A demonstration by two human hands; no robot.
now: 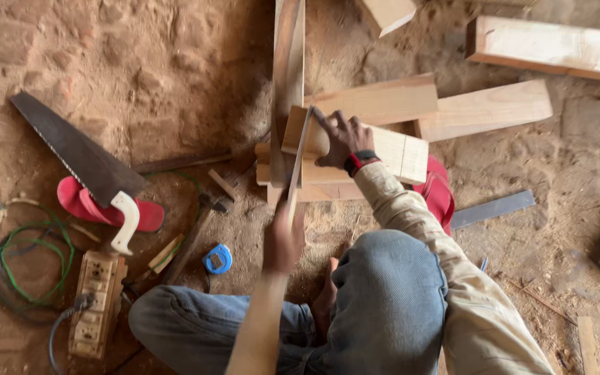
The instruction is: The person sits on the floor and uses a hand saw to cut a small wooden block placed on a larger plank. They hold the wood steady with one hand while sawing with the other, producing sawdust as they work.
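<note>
My right hand [342, 139], with a red-and-black watch at the wrist, presses down on a pale wooden block [401, 153] that lies on stacked planks [328, 177]. My left hand [282, 239], blurred by motion, grips the handle of a thin saw [300, 156]. Its blade runs up and across the block's left end, right beside my right fingers. A tall dark board [287, 76] stands upright just left of the block. My knees in blue jeans fill the bottom of the view.
On the dirt floor to the left lie a white-handled handsaw [78, 153], a red flip-flop [102, 208], a blue tape measure [218, 258], a wooden socket board [95, 298] and green wires [29, 257]. Pale planks [484, 107] and a metal strip [492, 208] lie right.
</note>
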